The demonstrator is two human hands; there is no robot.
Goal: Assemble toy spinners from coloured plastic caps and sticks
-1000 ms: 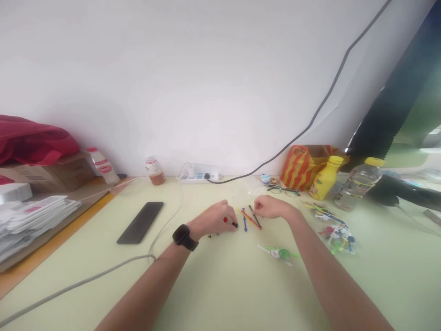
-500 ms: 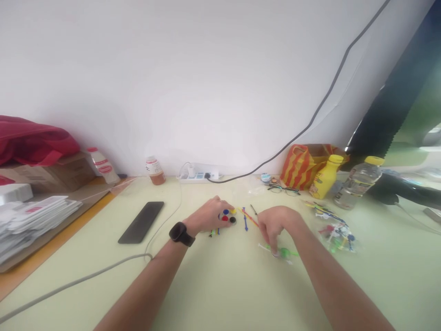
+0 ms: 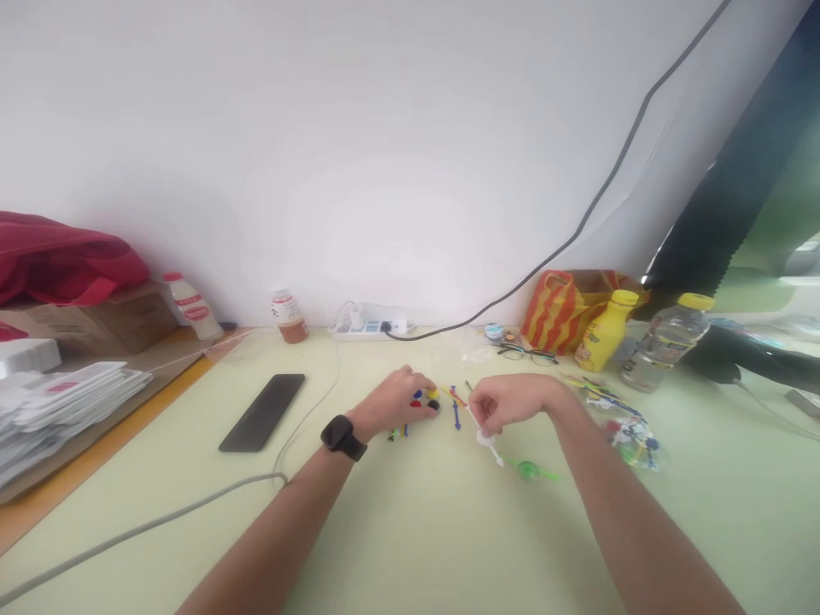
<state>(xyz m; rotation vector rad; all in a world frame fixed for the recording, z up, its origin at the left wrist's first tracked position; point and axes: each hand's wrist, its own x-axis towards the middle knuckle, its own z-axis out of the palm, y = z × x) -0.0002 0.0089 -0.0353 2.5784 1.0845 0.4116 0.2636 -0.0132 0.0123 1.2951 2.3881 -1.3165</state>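
My left hand (image 3: 398, 401) is curled round a small cluster of coloured round pieces (image 3: 433, 405), blue, yellow, red and black, with thumb and fingers at its sides. Thin coloured sticks (image 3: 398, 434) poke out below that hand. Between the thumb and fingers of my right hand (image 3: 506, 401) is a white plastic stick with a round disc and an arrow-shaped end (image 3: 488, 440), pointing down toward the tabletop. A similar green stick with a disc (image 3: 529, 470) lies just below the right hand. Blue, red and yellow arrow sticks (image 3: 456, 410) lie between both hands.
Farther right lie more coloured sticks (image 3: 602, 395) and a clear bag of pieces (image 3: 634, 444). A black phone (image 3: 262, 413) and a grey cable (image 3: 192, 494) are on the left. Glasses (image 3: 526, 353), a yellow bottle (image 3: 606, 333) and a power strip (image 3: 371, 328) stand along the back.
My right hand has picked up the white stick from beside the green one and moved it left and up. My left hand stays almost in place at the round pieces.
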